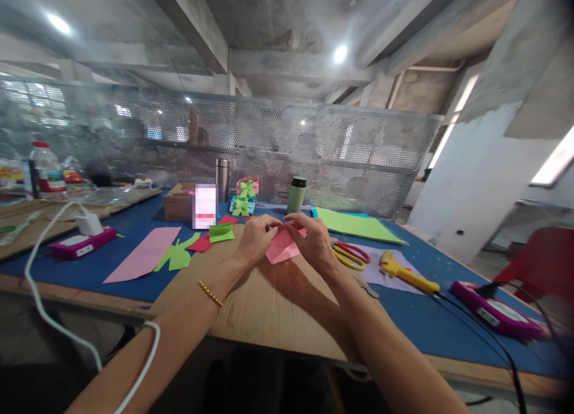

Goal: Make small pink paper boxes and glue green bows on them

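Note:
Between my two hands is a piece of pink paper (283, 251), held up a little over a brown cardboard sheet (251, 306). The fingers of my left hand (258, 238) pinch its upper left edge. On the other side, my right hand (314, 244) grips the upper right part with thumb and fingers. The fingertips nearly meet at the top of the paper and hide part of that edge. Left of my hands lie a green paper piece (221, 232), red paper (200, 243), a green cut-out (179, 255) and a long pink strip (146, 253).
Scissors (352, 255) and a yellow glue gun (408, 273) lie on the right, its cord trailing to a purple power strip (495, 309). Farther back stand a green bottle (296, 194), a steel flask (222, 180) and a cardboard box (178, 202). A white cable (33, 264) hangs at left.

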Tool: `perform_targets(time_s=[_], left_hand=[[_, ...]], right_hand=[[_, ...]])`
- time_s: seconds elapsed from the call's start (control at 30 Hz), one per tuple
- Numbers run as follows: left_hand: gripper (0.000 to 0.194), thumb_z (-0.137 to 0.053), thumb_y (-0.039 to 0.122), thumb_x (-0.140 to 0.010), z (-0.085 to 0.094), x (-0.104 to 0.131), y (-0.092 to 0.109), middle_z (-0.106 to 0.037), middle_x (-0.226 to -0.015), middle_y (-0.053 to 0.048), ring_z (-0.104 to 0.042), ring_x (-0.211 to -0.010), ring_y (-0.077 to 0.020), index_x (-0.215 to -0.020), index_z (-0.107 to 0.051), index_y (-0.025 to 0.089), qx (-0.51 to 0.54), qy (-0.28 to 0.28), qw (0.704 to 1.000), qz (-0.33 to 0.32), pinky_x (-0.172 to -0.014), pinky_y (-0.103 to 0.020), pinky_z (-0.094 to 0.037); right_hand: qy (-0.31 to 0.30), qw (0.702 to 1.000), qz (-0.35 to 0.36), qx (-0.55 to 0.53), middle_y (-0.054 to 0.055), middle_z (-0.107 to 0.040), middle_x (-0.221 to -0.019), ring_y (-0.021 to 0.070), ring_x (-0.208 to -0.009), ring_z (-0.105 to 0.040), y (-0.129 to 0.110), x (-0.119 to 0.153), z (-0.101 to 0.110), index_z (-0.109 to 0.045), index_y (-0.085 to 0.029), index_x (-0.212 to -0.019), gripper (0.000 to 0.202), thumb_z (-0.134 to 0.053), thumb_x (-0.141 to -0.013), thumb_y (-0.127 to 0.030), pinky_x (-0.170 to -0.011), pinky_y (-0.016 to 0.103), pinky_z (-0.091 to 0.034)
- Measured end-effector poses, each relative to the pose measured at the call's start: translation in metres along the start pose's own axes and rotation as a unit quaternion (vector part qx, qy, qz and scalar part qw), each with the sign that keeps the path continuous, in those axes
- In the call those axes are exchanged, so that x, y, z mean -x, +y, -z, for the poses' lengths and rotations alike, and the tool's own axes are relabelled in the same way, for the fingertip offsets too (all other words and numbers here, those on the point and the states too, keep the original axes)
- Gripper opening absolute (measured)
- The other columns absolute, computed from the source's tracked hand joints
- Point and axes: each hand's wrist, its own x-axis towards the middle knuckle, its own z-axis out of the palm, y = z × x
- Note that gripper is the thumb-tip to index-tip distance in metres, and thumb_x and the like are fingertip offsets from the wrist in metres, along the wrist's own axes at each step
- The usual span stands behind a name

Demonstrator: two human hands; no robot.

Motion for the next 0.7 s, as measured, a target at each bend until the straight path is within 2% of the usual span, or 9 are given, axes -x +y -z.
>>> perform_targets(time_s=[0.13,0.3,0.47,0.7], left_hand=[[0.017,-0.063,0.012,-0.083,0.0,0.0,0.0003,-0.073,-0.082,-0.003,-0.057,-0.061,-0.0121,-0.087,-0.077,0.02,0.006,-0.007,1.0,0.016,-0.057,-0.023,-0.042],[0.013,-0.066,0.015,-0.082,0.0016,-0.0005,0.0013,-0.074,-0.083,-0.003,-0.056,-0.06,-0.0118,-0.086,-0.078,0.02,0.003,-0.018,0.999,0.034,-0.059,-0.023,-0.043],[0.011,-0.067,0.022,-0.083,0.0013,-0.0015,0.0002,-0.073,-0.079,-0.003,-0.055,-0.056,-0.011,-0.084,-0.077,0.019,0.018,-0.03,0.998,0.047,-0.055,-0.023,-0.041],[0.015,-0.062,0.018,-0.081,-0.003,-0.0057,-0.0072,-0.071,-0.073,-0.003,-0.053,-0.05,-0.0102,-0.085,-0.076,0.014,0.046,-0.032,0.996,0.067,-0.05,-0.022,-0.042]], right_hand=[[-0.005,1.0,-0.002,-0.012,0.0,-0.076,-0.081,0.0192,-0.075,-0.07,0.0014,0.0,-0.0001,-0.069,-0.025,-0.099,0.013,-0.063,-0.089,-0.018,-0.081,0.037,-0.045],[-0.027,0.998,0.004,-0.061,0.0,-0.075,-0.081,0.0181,-0.075,-0.07,0.0017,-0.0008,0.0013,-0.067,-0.024,-0.109,0.028,-0.061,-0.085,-0.011,-0.08,0.036,-0.048],[-0.011,0.996,0.0,-0.093,0.001,-0.076,-0.084,0.0183,-0.077,-0.071,0.0018,-0.0014,0.0019,-0.068,-0.024,-0.115,0.029,-0.061,-0.088,-0.016,-0.08,0.034,-0.051],[-0.009,0.997,-0.009,-0.08,0.001,-0.077,-0.084,0.0195,-0.081,-0.072,0.001,-0.0028,0.0006,-0.069,-0.021,-0.114,0.027,-0.064,-0.088,-0.016,-0.084,0.037,-0.049]])
